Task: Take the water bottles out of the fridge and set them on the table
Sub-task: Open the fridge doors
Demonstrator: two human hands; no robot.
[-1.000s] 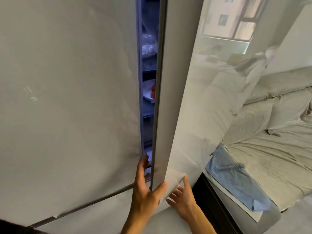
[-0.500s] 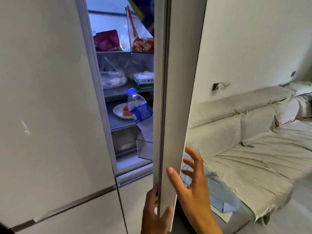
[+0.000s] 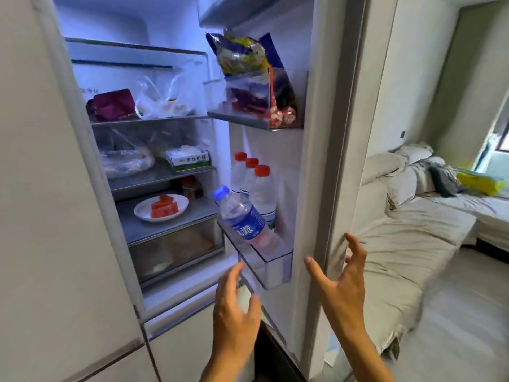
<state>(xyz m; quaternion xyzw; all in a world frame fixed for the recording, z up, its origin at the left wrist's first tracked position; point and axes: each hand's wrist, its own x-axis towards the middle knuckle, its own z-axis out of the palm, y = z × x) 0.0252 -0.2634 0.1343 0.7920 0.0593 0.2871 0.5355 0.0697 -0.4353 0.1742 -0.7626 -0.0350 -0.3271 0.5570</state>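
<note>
door bin: tilted blue-capped clear plastic water bottle point(image 3: 242, 216), blue label with white script; three red-capped bottles point(image 3: 254, 183) upright behind.
shelf: white carton point(image 3: 188, 160), green band, chinese print.
left hand point(image 3: 234, 310): open, empty.
right hand point(image 3: 341, 285): open, off the white fridge door point(image 3: 327, 161).
change: door swung wider.

sofa point(image 3: 407, 244): big, pale, rumpled cover | wall point(image 3: 421, 78): plain, light | floor point(image 3: 468, 326): pale | window point(image 3: 500, 139): bright, far right

The 4 bottles point(image 3: 243, 216) are clear glossy plastic, the door bin point(image 3: 272, 264) clear plastic, the sofa point(image 3: 407, 244) matt wrinkled cloth.
</note>
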